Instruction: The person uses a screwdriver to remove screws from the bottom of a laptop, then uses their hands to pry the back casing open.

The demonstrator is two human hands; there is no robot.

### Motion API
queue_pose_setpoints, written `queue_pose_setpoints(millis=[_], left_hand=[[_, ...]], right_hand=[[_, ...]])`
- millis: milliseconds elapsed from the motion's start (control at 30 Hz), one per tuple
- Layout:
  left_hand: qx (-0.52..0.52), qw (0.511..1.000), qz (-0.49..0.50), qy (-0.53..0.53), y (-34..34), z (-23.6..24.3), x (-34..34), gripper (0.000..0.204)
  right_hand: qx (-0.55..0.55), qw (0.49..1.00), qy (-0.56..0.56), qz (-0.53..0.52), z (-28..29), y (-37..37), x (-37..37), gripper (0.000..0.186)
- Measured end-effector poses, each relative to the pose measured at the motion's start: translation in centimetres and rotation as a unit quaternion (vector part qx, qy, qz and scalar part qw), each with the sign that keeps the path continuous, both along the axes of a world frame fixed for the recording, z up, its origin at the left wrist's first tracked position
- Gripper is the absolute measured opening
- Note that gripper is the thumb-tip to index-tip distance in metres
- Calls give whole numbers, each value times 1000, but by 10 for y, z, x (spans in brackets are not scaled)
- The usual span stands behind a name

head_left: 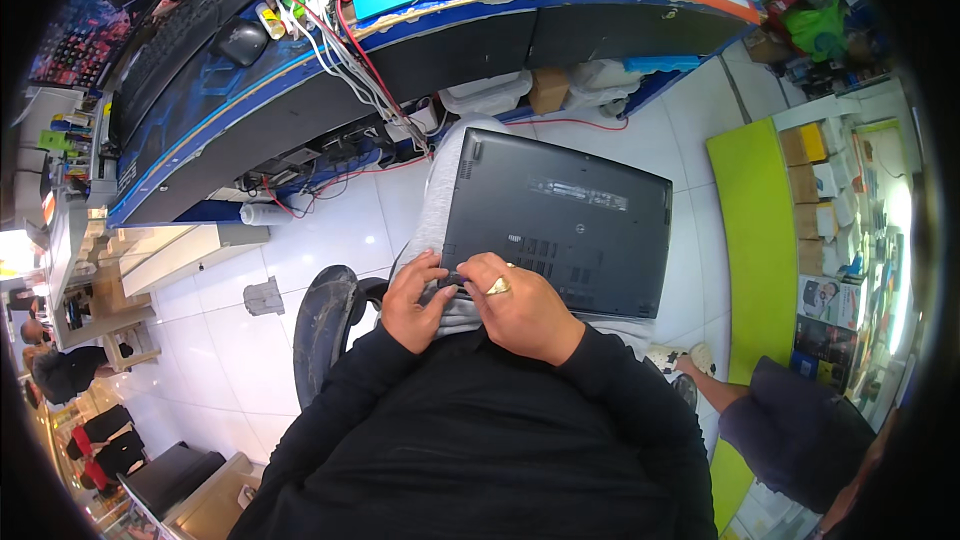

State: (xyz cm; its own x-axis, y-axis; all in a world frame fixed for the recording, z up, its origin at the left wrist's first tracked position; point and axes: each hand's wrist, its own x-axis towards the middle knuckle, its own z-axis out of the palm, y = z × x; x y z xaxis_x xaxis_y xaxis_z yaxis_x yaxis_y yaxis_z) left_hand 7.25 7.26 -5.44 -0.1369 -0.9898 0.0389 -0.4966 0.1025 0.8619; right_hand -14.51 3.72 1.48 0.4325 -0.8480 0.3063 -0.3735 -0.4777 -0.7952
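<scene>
Black sleeves (345,390) reach forward to a black laptop (557,223) lying bottom-up across the person's lap, on grey trousers (443,175). Both hands meet at its near left corner. The left hand (413,302) has its fingers bent and slightly apart at the edge; the right hand (520,308), wearing a gold ring (498,286), has thumb and forefinger drawn close together. Whether either pinches something small cannot be told. Fine fingertip work on that corner seems the step in hand; the next move likely calls for light, careful pressure while keeping the laptop steady on the legs. Around lies a white tiled floor (220,360). Ahead curves a dark desk (450,55) with hanging cables (345,60); right, a lime-green cabinet (750,270) and another person's dark shorts (800,430).
</scene>
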Motion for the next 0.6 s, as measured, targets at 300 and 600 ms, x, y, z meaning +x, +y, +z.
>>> queue_pose_setpoints(millis=[300, 600], left_hand=[[-11, 1000, 2, -9, -1, 4, -1, 22], [-32, 999, -6, -19, 1, -6, 3, 23]], right_hand=[[-23, 998, 28, 45, 3, 2, -2, 41], [-75, 964, 254, 16, 30, 11, 9, 16]])
